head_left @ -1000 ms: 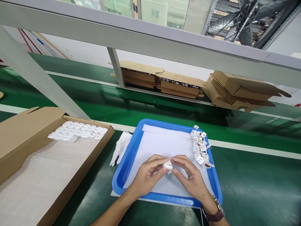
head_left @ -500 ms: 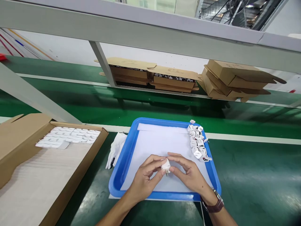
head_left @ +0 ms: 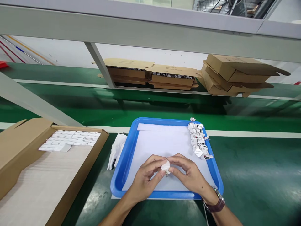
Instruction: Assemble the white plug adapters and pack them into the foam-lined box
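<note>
A small white plug adapter (head_left: 166, 167) with metal prongs pointing toward me is held between both hands, above the paper-lined blue tray (head_left: 172, 195). My left hand (head_left: 147, 177) pinches its left side with thumb and fingers. On the other side, the fingertips and thumb of my right hand (head_left: 187, 172) press against it. Along the tray's right side lies a cluster of white plug parts (head_left: 198, 141), several with loose pieces and thin wires showing.
To the left stands an open cardboard box (head_left: 77, 175) with rows of white adapters (head_left: 70, 139) at its far end. A white glove (head_left: 117, 150) lies against the tray's left edge. Filled cartons (head_left: 172, 82) and stacked boxes (head_left: 237, 73) sit beyond the grey frame (head_left: 98, 62).
My right fingers have closed in on the adapter, now touching it along with the left hand. The view has shifted slightly; the tray and box have not otherwise changed.
</note>
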Motion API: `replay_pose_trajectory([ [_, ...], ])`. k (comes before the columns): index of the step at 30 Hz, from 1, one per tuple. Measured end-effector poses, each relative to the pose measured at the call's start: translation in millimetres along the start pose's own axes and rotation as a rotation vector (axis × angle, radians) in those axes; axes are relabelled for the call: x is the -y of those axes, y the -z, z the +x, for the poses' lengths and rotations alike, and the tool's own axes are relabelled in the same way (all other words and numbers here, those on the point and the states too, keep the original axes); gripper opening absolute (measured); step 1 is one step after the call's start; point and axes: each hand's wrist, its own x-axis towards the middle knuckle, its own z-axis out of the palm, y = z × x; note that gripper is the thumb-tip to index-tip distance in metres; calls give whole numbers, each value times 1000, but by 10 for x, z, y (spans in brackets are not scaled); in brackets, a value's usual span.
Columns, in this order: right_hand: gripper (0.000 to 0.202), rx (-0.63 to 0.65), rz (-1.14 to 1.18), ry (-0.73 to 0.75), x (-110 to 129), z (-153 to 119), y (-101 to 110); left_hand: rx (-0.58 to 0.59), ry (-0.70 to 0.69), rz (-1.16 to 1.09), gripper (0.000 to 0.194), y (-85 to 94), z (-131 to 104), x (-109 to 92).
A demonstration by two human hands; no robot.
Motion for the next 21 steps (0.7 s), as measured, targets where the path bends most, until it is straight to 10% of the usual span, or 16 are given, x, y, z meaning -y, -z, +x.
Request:
replay_pose_trajectory([
  [21,27,-16,-59,79,-28,7,-109,-82,20,-41,33,-41,16,28],
])
